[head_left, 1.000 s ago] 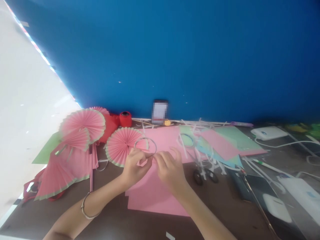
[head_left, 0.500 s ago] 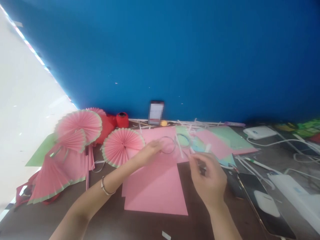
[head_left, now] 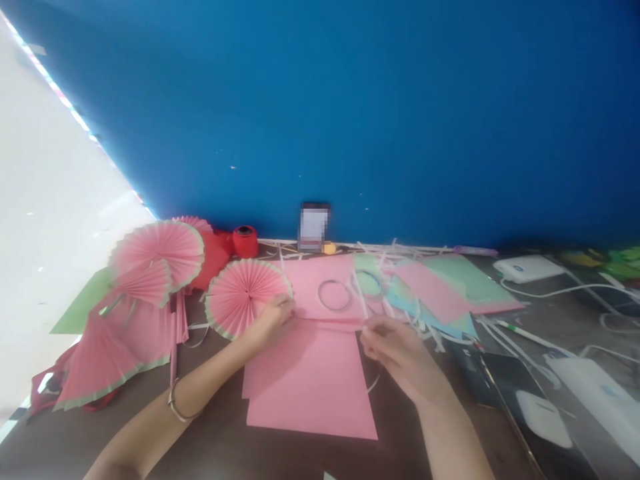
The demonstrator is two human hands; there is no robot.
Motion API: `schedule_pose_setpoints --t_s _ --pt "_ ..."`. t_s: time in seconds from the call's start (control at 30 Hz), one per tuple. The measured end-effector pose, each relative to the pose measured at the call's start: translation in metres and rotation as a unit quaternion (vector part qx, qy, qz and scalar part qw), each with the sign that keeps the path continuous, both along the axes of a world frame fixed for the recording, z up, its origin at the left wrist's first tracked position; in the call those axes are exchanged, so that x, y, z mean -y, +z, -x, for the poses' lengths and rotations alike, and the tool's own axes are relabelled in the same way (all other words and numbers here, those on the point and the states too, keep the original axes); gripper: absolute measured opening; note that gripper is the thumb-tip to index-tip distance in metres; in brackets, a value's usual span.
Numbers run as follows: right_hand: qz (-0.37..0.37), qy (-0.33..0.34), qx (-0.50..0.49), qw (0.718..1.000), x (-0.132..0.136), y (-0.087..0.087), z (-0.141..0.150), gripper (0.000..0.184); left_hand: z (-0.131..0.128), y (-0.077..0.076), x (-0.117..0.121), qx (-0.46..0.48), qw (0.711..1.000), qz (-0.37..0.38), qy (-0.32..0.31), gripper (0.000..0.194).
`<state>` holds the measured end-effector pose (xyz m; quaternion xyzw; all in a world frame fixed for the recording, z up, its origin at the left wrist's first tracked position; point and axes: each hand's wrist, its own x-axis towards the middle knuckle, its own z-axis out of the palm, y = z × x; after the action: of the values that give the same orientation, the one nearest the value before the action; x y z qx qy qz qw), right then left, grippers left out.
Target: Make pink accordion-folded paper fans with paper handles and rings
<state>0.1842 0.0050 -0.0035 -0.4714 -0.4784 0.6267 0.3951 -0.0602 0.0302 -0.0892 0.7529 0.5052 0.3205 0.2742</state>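
Observation:
My left hand [head_left: 274, 319] is closed, fingertips pinched together at the left edge of the pink paper [head_left: 305, 380], beside a round pleated pink fan [head_left: 240, 300] with a green rim. What it pinches is too small to make out. Over the right end of the sheets' overlap, my right hand [head_left: 397, 350] pinches a thin pale strip [head_left: 373, 382], whose tail curls below the fingers. Between the hands runs the pink sheets' overlapping edge. Just beyond lie a thin grey ring [head_left: 335, 295], like a tape roll, and a bluish ring [head_left: 369, 285].
More pleated fans [head_left: 157, 257] are piled at left near a red roll [head_left: 245, 241]. Green, pink and blue sheets [head_left: 435, 287] and white paper strips lie behind my right hand. A phone [head_left: 520, 380], white cases and cables crowd the right. A blue wall [head_left: 320, 120] stands behind.
My left hand has come back from the grey ring, which now lies flat on the pink paper. My right hand has shifted slightly left and down to the sheet's edge.

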Motion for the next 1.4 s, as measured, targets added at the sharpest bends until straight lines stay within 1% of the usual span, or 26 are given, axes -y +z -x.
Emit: schedule_pose_setpoints --t_s 0.07,0.1,0.13,0.2,0.27,0.3,0.37,0.43,0.47,0.53,0.57,0.63,0.7,0.73,0.8,0.87,0.97,1.1,1.2,1.3,1.4 --pt "0.032 -0.02 -0.075 0.996 -0.003 -0.007 0.01 0.022 -0.005 0.003 0.002 0.097 0.993 0.065 0.021 0.014" --pt "0.046 -0.042 -0.115 0.991 -0.005 -0.011 0.016 0.022 -0.008 0.004 0.003 0.154 0.982 0.106 0.028 0.018" --pt "0.058 -0.065 -0.152 0.985 -0.006 -0.016 0.022 0.022 -0.011 0.004 0.004 0.214 0.965 0.148 0.03 0.023" --pt "0.079 -0.098 -0.204 0.971 -0.009 -0.025 0.034 0.023 -0.016 0.003 0.006 0.323 0.919 0.224 0.021 0.031" --pt "0.097 -0.101 -0.223 0.965 -0.01 -0.033 0.045 0.022 -0.018 0.002 0.008 0.379 0.887 0.264 0.002 0.037" --pt "0.101 -0.097 -0.224 0.964 -0.011 -0.036 0.048 0.022 -0.019 0.002 0.009 0.393 0.877 0.275 -0.009 0.039" --pt "0.094 -0.093 -0.217 0.967 -0.011 -0.042 0.052 0.022 -0.017 0.003 0.012 0.404 0.869 0.283 -0.039 0.043" --pt "0.063 -0.092 -0.183 0.977 -0.012 -0.042 0.05 0.021 -0.015 0.003 0.013 0.404 0.868 0.279 -0.075 0.043" --pt "0.043 -0.086 -0.148 0.984 -0.013 -0.04 0.048 0.021 -0.013 0.002 0.013 0.408 0.866 0.276 -0.085 0.042" --pt "0.003 -0.056 -0.042 0.998 -0.015 -0.031 0.042 0.02 -0.013 -0.004 0.013 0.424 0.861 0.273 -0.071 0.04" --pt "-0.013 -0.027 0.019 0.999 -0.016 -0.025 0.04 0.019 -0.013 -0.007 0.012 0.432 0.858 0.274 -0.053 0.041" --pt "-0.038 0.055 0.127 0.99 -0.019 -0.012 0.038 0.018 -0.014 -0.013 0.011 0.443 0.852 0.28 -0.008 0.045" --pt "-0.059 0.141 0.198 0.968 -0.021 -0.002 0.04 0.015 -0.016 -0.017 0.01 0.45 0.844 0.29 0.022 0.046" --pt "-0.069 0.173 0.221 0.957 -0.022 0.0 0.042 0.013 -0.017 -0.018 0.01 0.459 0.838 0.294 0.03 0.046" --pt "-0.086 0.207 0.251 0.942 -0.023 -0.001 0.049 0.011 -0.018 -0.018 0.011 0.483 0.822 0.3 0.028 0.045" --pt "-0.098 0.211 0.269 0.934 -0.026 -0.009 0.056 0.012 -0.018 -0.016 0.012 0.506 0.807 0.305 0.011 0.044" --pt "-0.119 0.19 0.3 0.927 -0.032 -0.021 0.064 0.014 -0.017 -0.014 0.012 0.529 0.794 0.3 -0.008 0.041" --pt "-0.143 0.178 0.32 0.919 -0.04 -0.028 0.067 0.015 -0.017 -0.012 0.012 0.545 0.783 0.3 -0.017 0.041" --pt "-0.12 0.173 0.301 0.93 -0.042 -0.029 0.069 0.009 -0.017 -0.01 0.012 0.557 0.773 0.302 -0.026 0.041" --pt "-0.087 0.149 0.298 0.939 -0.043 -0.03 0.072 0.02 -0.016 -0.009 0.013 0.567 0.765 0.303 -0.04 0.041" --pt "-0.088 0.135 0.306 0.938 -0.043 -0.032 0.073 0.023 -0.016 -0.009 0.013 0.568 0.762 0.307 -0.043 0.041"
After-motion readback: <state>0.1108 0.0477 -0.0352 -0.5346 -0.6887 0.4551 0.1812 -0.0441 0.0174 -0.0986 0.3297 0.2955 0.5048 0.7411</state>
